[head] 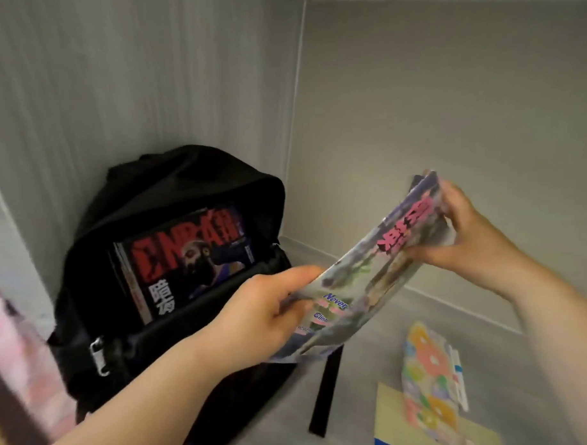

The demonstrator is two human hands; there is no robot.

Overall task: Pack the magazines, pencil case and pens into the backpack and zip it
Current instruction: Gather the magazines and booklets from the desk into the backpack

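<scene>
A black backpack (171, 193) stands open against the left wall, with a red-titled magazine (183, 259) sticking up out of its main pocket. I hold a pastel-covered magazine (380, 269) in the air to the right of the bag. My left hand (265, 310) grips its lower end and my right hand (465, 236) grips its upper end. A flower-patterned pencil case (427, 377) lies on the surface at the lower right, with white pens (459, 379) beside it.
A yellow sheet or booklet (392, 418) lies under the pencil case, with a blue edge at the bottom. A black strap (324, 394) trails from the backpack. Grey walls meet in a corner behind. Pink patterned fabric (20, 358) sits at far left.
</scene>
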